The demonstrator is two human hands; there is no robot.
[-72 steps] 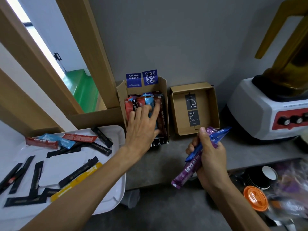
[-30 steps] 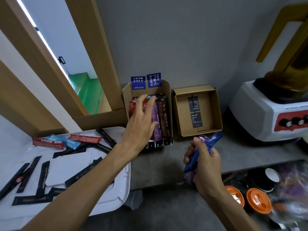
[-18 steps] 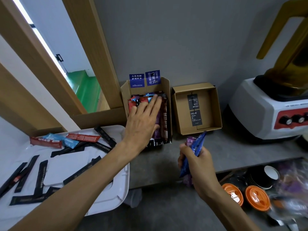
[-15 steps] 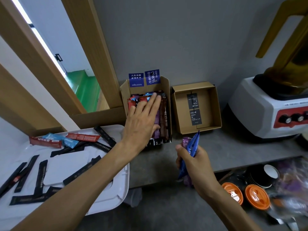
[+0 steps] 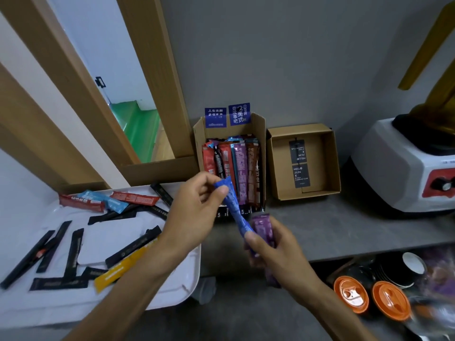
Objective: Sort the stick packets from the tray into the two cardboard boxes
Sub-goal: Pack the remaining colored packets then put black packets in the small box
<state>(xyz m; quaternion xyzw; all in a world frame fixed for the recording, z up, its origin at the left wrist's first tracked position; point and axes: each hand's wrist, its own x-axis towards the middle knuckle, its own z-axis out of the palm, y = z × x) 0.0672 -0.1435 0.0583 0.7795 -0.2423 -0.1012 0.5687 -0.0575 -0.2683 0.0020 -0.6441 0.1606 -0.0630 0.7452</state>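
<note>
- My left hand [image 5: 194, 212] had its grip pinched closed, thumb against fingers, on the top end of a blue stick packet [image 5: 233, 207], just in front of the taller cardboard box [image 5: 261, 148].
- My right hand [image 5: 275, 249] was curled closed around the lower end of that blue packet together with a purple stick packet [image 5: 263, 228], a little nearer to me than the taller box.
- The taller box stood on the grey bench [image 5: 357, 230] against the wall, packed with upright red, purple and brown packets [image 5: 231, 163].
- Just right of the taller box sat the low cardboard box [image 5: 330, 153], open, with two black printed labels [image 5: 299, 163] on its floor.
- Left of the taller box, the white tray [image 5: 172, 291] held scattered packets: mostly black sticks [image 5: 73, 252], one yellow [image 5: 123, 269], some red [image 5: 81, 203] and one light blue [image 5: 105, 199].
- Right of the low box stood a white appliance with a red panel [image 5: 406, 166].
- Below the bench edge, well right of the taller box, were two orange lids [image 5: 369, 299].
</note>
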